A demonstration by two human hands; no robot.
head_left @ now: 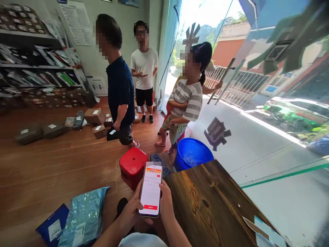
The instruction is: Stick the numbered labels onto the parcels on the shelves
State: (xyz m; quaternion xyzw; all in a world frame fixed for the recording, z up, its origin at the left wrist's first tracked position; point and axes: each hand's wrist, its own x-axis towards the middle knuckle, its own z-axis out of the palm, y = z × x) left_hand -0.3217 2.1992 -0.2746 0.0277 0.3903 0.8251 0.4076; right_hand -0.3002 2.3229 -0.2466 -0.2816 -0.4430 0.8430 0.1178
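Observation:
Both my hands hold a smartphone (151, 189) upright, its lit screen showing a white page with red bars. My left hand (130, 211) wraps the phone's left edge and lower corner, thumb by the screen. My right hand (166, 202) grips the right edge, fingers behind it. The phone hangs just left of a dark wooden table (210, 206) and above a red plastic stool (133, 165).
Three people stand ahead on the wooden floor. A blue bucket (191, 153) sits beside the stool. Blue and teal parcels (82, 219) lie at lower left, cardboard boxes (95, 116) farther back, shelves (33, 65) on the left wall, a glass wall on the right.

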